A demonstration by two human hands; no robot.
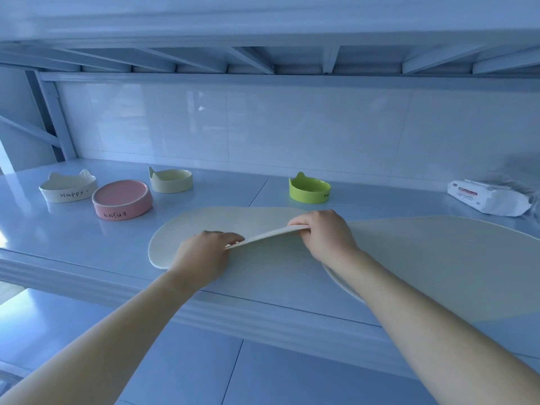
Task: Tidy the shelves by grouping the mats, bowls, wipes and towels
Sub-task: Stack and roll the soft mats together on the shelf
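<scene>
We see a glossy, smooth shelf (73, 235) that mirrors the bowls. Cream mat (210, 223) looks matt, thin, flexible. Pink bowl (122, 199) and green bowl (309, 188) look satin-smooth, ceramic or plastic, can't tell. Wipes pack (488, 200) is crinkly plastic film. Back wall (292, 127) is glossy tile.

Cream mat (233, 223) — near edge lifted, four bowls (309, 190) behind

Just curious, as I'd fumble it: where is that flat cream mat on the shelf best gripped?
By its near long edge, from the front. The flat cream mat is thin and lies flush, so both hands, left hand and right hand, pinch that lifted edge.
</scene>
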